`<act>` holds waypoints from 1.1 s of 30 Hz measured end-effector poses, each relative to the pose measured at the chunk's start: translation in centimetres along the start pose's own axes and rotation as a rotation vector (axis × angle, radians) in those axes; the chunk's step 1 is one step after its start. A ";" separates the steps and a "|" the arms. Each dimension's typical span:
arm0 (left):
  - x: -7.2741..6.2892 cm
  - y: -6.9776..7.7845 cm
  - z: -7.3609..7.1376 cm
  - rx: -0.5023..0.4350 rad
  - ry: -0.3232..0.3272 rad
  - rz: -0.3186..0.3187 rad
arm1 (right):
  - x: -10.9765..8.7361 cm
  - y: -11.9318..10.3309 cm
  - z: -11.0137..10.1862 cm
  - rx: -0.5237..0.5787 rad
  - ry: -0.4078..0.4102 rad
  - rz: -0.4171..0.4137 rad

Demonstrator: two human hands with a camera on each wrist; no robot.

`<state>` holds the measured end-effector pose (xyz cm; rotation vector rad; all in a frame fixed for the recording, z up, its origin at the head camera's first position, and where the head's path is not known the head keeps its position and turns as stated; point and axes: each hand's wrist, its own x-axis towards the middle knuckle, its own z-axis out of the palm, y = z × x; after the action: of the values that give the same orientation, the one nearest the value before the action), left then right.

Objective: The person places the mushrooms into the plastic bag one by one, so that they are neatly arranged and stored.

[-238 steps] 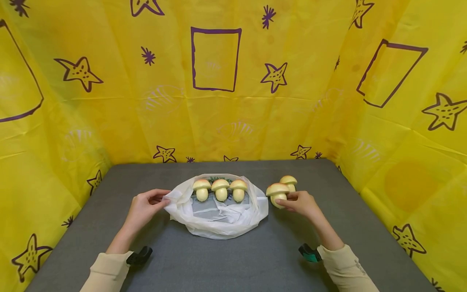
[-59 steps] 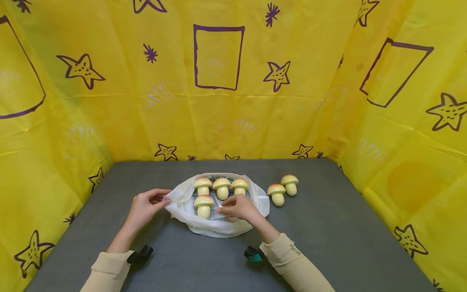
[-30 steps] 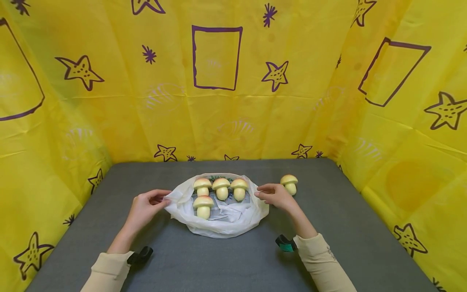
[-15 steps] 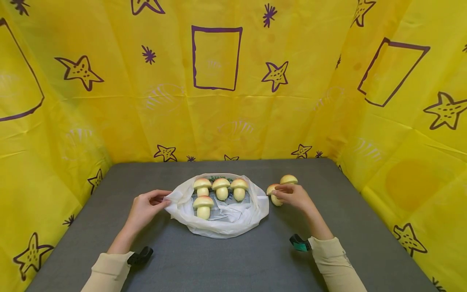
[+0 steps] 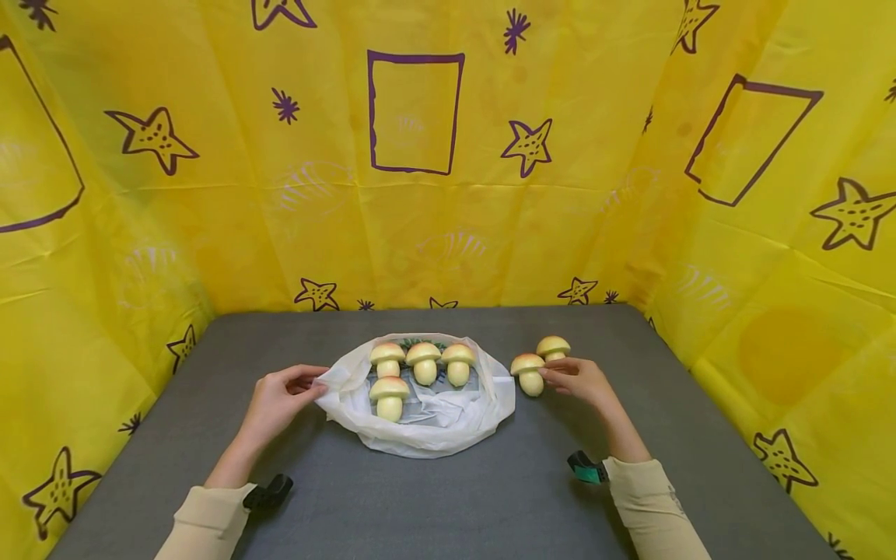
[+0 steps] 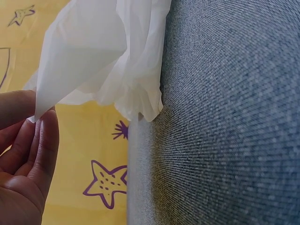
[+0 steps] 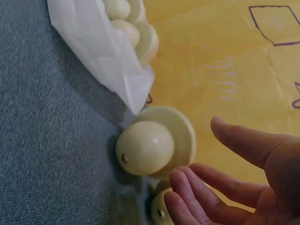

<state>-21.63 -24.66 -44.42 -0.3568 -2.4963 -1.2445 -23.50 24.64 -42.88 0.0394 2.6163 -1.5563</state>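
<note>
My left hand (image 5: 280, 397) pinches the left edge of a white, thin plastic bag (image 5: 420, 445), as the left wrist view of the bag (image 6: 89, 51) also shows. In the bag's wide mouth lie several toy mushrooms (image 5: 423, 362) with yellow-orange caps and pale stems: a row at the back and one mushroom (image 5: 390, 398) in front at the left. Outside, right of the bag, are a nearer mushroom (image 5: 529, 375) and one behind it (image 5: 554, 348). My right hand (image 5: 579, 383) is beside the nearer mushroom (image 7: 147, 145), its thumb and fingers apart and holding nothing.
A dark grey cloth-covered table (image 5: 434, 513) carries everything. Yellow curtains (image 5: 315, 233) with starfish drawings enclose the back and both sides. Green leafy pieces or print (image 5: 423, 342) show at the bag's back.
Since the oldest frame, one mushroom has come into the bag's front left. My right hand, over the bag two seconds ago, has moved right to the mushrooms outside. The left hand stays put.
</note>
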 end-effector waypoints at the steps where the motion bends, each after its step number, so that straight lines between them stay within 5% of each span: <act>1: 0.0 0.0 0.0 0.000 0.001 -0.001 | 0.1 0.2 0.0 -0.001 0.002 0.008; 25: 0.0 0.2 -0.2 0.002 0.018 0.013 | 1.2 2.4 1.8 0.028 -0.002 0.041; 33: -0.3 2.8 -0.7 -0.016 0.018 0.003 | 1.5 2.6 2.4 0.014 -0.001 0.053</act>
<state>-20.21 -23.59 -42.08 -0.3518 -2.4713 -1.2617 -24.67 23.76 -46.43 0.1075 2.5818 -1.5569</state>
